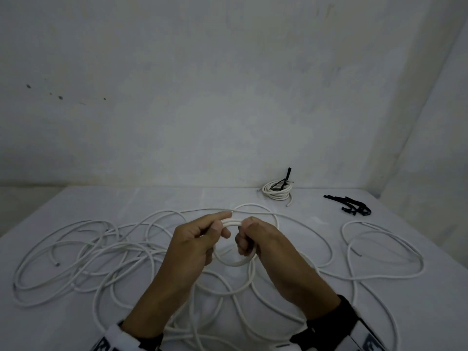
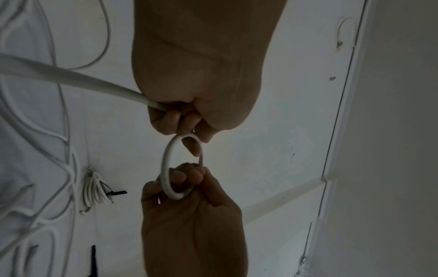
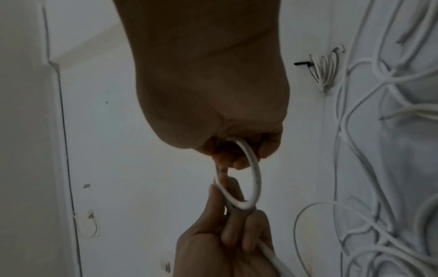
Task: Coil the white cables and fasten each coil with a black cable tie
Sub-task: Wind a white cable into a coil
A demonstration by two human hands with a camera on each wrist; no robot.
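Observation:
At the centre of the table both hands hold up a small loop of white cable [image 1: 231, 262]. My left hand [image 1: 215, 228] pinches the loop's left side between thumb and forefinger. The right hand [image 1: 247, 235] grips the right side with curled fingers. In the left wrist view the loop [image 2: 164, 163] hangs between my left hand [image 2: 180, 121] and my right hand [image 2: 187, 180], and a length of cable [image 2: 59, 75] trails out of the left fist. A finished coil [image 1: 277, 193] bound with a black tie lies at the back. Spare black cable ties [image 1: 353, 206] lie at the back right.
Loose white cable [image 1: 83, 249] sprawls in loops over most of the white table [image 1: 76, 320], under and around both arms, with another strand [image 1: 379, 249] to the right. A white wall stands just behind the table and on the right.

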